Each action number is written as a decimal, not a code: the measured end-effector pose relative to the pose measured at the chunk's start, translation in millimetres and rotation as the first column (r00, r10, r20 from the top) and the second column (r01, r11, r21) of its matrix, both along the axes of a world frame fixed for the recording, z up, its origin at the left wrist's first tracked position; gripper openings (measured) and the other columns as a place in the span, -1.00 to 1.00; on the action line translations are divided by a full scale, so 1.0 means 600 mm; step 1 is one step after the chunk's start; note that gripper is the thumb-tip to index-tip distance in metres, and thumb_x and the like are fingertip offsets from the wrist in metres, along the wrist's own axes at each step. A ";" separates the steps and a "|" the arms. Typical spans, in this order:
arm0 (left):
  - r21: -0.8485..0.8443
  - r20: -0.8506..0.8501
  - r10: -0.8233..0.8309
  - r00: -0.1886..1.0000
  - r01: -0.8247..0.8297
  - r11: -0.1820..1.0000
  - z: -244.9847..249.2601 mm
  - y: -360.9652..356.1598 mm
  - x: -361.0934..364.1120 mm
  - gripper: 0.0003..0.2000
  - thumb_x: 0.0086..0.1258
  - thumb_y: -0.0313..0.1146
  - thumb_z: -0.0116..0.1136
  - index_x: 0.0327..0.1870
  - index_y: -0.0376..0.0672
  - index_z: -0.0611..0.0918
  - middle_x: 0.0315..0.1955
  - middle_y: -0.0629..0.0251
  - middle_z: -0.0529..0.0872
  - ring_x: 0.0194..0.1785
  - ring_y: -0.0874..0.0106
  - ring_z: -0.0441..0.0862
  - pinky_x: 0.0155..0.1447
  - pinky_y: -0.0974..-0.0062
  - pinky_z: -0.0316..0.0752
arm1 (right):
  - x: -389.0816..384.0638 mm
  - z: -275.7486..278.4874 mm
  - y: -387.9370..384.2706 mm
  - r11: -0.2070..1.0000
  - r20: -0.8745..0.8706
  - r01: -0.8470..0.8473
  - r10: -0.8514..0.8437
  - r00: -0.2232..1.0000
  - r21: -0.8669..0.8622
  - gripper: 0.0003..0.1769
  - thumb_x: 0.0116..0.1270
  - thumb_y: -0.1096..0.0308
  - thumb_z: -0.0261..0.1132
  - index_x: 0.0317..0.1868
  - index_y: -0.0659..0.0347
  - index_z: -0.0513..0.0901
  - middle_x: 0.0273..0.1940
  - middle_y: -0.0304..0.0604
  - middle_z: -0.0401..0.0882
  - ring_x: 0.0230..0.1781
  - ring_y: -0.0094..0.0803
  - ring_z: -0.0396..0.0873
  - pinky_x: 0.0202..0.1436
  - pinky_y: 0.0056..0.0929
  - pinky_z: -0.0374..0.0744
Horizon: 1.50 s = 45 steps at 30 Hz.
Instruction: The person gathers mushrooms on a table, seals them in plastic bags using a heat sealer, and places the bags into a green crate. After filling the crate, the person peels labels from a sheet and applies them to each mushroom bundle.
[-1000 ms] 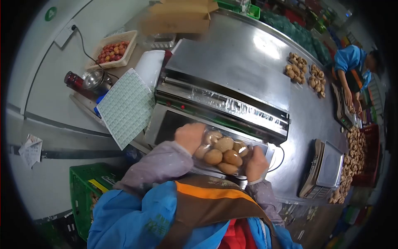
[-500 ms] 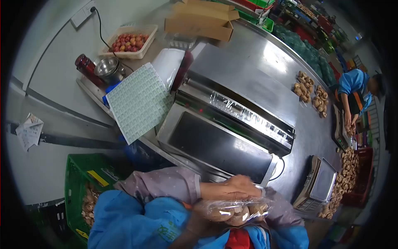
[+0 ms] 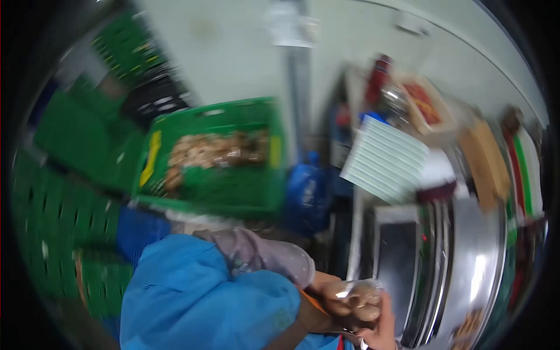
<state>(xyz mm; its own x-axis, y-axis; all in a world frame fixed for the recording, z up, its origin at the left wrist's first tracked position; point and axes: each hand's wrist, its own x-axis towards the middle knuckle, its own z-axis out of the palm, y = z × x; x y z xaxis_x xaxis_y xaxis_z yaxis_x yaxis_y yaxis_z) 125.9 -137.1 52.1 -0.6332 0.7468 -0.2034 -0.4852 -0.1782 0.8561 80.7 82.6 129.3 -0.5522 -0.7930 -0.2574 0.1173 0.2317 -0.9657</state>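
A clear-wrapped pack of mushrooms (image 3: pixel 363 300) is held low in front of my body, above the lap, its film shining. My left hand (image 3: pixel 322 284) grips its left end, with most of the fingers hidden behind the pack. At the right end, my right hand (image 3: pixel 383 328) is closed round the side, the thumb along the edge. To the left on the floor side stands a green crate (image 3: pixel 274 186) with several wrapped mushroom packs (image 3: pixel 216 150) in its far half.
The wrapping machine (image 3: pixel 396 251) stands on the steel table (image 3: pixel 475 251) at right. A sheet of labels (image 3: pixel 386 160), a basket of red fruit (image 3: pixel 437 119), a red flask (image 3: pixel 379 79) and a cardboard box (image 3: pixel 485 163) lie beyond it. More green crates (image 3: pixel 64 227) fill the left.
My view has swung left, bringing the green crate to the middle. The mushroom pack stays in my hands; my left hand has shifted from over its top to its left end.
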 end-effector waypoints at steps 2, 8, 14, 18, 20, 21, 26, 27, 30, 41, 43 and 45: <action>-0.072 -0.028 0.219 0.975 -0.221 0.973 0.001 -0.037 0.034 -0.61 0.42 -0.32 0.03 0.23 -0.21 0.38 0.13 0.20 0.49 0.20 0.46 0.35 0.31 0.46 0.22 | -0.038 -0.057 -0.050 0.999 -0.015 0.008 -0.008 1.000 -0.043 0.10 -0.08 -0.04 0.53 0.31 0.40 0.14 0.15 -0.03 0.37 0.15 -0.30 0.41 0.25 -0.32 0.37; -0.250 -0.188 0.655 0.732 -0.681 0.689 0.015 -0.291 0.176 -0.65 0.37 -0.37 0.10 0.14 -0.27 0.47 -0.14 0.21 0.69 -0.14 0.47 0.63 0.01 0.50 0.50 | -0.030 0.000 -0.276 0.995 0.196 0.007 0.013 0.981 -0.101 -0.05 0.13 -0.08 0.36 0.34 0.32 0.14 0.18 -0.04 0.36 0.13 -0.25 0.45 0.22 -0.31 0.43; -0.726 -0.643 0.607 0.467 -0.625 -0.288 0.009 -0.600 0.439 -0.68 0.27 -0.35 0.18 0.05 -0.19 0.56 -0.16 0.17 0.69 -0.08 0.43 0.63 0.01 0.46 0.50 | 0.046 -0.008 -0.623 0.937 0.562 -0.267 0.350 0.749 -0.227 -0.44 0.42 0.08 0.06 0.29 0.21 0.23 0.16 -0.11 0.39 0.14 -0.31 0.43 0.10 -0.29 0.51; -0.587 -0.646 0.741 0.184 -0.740 -0.328 0.002 -0.665 0.590 -0.70 0.24 -0.38 0.21 0.00 -0.18 0.58 -0.16 0.17 0.69 -0.07 0.38 0.65 0.02 0.45 0.51 | 0.159 -0.234 -0.849 0.885 0.685 -0.461 0.373 0.625 -0.062 -0.49 0.36 0.04 0.16 0.16 0.21 0.38 0.02 -0.17 0.49 -0.03 -0.35 0.53 -0.06 -0.32 0.57; -0.606 -0.638 0.746 0.191 -0.722 -0.333 0.007 -0.670 0.651 -0.67 0.24 -0.43 0.21 0.05 -0.19 0.57 -0.21 0.24 0.69 -0.12 0.50 0.63 -0.02 0.52 0.51 | 0.232 -0.319 -0.919 0.844 0.709 -0.529 0.320 0.628 0.088 -0.54 0.41 -0.01 0.07 0.07 0.21 0.45 -0.08 -0.09 0.58 -0.07 -0.35 0.58 -0.04 -0.32 0.58; -0.651 -0.590 0.781 0.204 -0.693 -0.311 0.029 -0.667 0.669 -0.66 0.23 -0.45 0.21 0.06 -0.22 0.57 -0.22 0.23 0.70 -0.12 0.49 0.64 0.00 0.51 0.50 | 0.269 -0.357 -0.943 0.859 0.673 -0.491 0.280 0.685 0.142 -0.46 0.35 -0.03 0.14 0.10 0.25 0.42 -0.04 -0.07 0.54 -0.07 -0.31 0.56 -0.03 -0.30 0.56; -0.763 -0.513 0.803 0.304 -0.590 -0.264 0.048 -0.643 0.753 -0.65 0.25 -0.46 0.19 0.08 -0.24 0.56 -0.16 0.21 0.70 -0.09 0.47 0.64 0.03 0.46 0.51 | 0.396 -0.549 -0.999 0.931 0.259 -0.324 0.275 0.926 0.170 -0.35 0.30 -0.02 0.19 0.19 0.34 0.35 0.02 0.13 0.51 0.00 -0.06 0.53 0.06 -0.17 0.49; -0.767 -0.500 0.806 0.317 -0.593 -0.243 0.048 -0.643 0.755 -0.65 0.25 -0.46 0.19 0.08 -0.24 0.56 -0.16 0.21 0.70 -0.09 0.47 0.64 0.03 0.46 0.51 | 0.396 -0.519 -1.012 0.833 0.035 -0.383 0.403 0.914 0.399 -0.34 0.31 0.01 0.17 0.21 0.36 0.31 0.03 0.22 0.49 0.03 0.04 0.50 0.09 -0.13 0.46; -0.731 -0.360 0.912 0.195 -0.667 -0.145 0.045 -0.639 0.739 -0.67 0.24 -0.47 0.20 0.05 -0.25 0.57 -0.19 0.22 0.71 -0.10 0.46 0.64 0.02 0.47 0.51 | 0.399 -0.505 -1.025 0.778 -0.089 -0.380 0.484 0.871 0.500 -0.28 0.27 -0.01 0.15 0.24 0.40 0.26 0.08 0.33 0.43 0.10 0.15 0.44 0.16 -0.12 0.42; -0.507 -0.412 0.610 0.677 -0.727 0.464 0.015 -0.638 0.367 -0.73 0.41 -0.46 0.03 0.09 -0.27 0.54 -0.07 0.04 0.64 0.05 0.38 0.57 0.11 0.51 0.42 | 0.179 -0.243 -0.809 0.942 -0.305 -0.328 0.292 0.907 -0.074 -0.61 0.14 0.25 0.29 -0.05 0.27 0.54 -0.24 0.05 0.62 -0.19 -0.09 0.59 -0.10 -0.24 0.52; -0.444 -0.555 0.466 0.689 -0.719 0.535 0.029 -0.570 0.273 -0.82 0.28 -0.50 0.13 -0.12 -0.28 0.61 -0.29 0.17 0.67 -0.19 0.42 0.63 -0.09 0.54 0.51 | 0.118 -0.183 -0.667 0.990 -0.351 -0.035 -0.016 0.936 -0.137 -0.72 0.21 0.34 0.23 -0.09 0.27 0.56 -0.24 0.02 0.63 -0.22 -0.16 0.61 -0.13 -0.32 0.53; -0.395 -0.448 0.468 0.762 -0.639 0.660 0.028 -0.499 0.192 -0.79 0.21 -0.55 0.18 -0.12 -0.31 0.62 -0.31 0.25 0.70 -0.21 0.52 0.63 -0.06 0.58 0.51 | 0.087 -0.139 -0.531 0.893 -0.439 0.417 -0.447 0.779 -0.169 -0.79 0.21 0.37 0.21 -0.15 0.20 0.60 -0.30 -0.08 0.64 -0.28 -0.26 0.62 -0.18 -0.32 0.55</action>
<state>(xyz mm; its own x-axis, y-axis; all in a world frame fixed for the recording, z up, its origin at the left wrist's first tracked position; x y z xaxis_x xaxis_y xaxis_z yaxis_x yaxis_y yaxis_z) 241.0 -436.7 69.2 -0.9816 0.0772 -0.1746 -0.1609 0.1580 0.9742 133.2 -235.7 45.9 -0.8816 -0.4479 0.1489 -0.2631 0.2043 -0.9429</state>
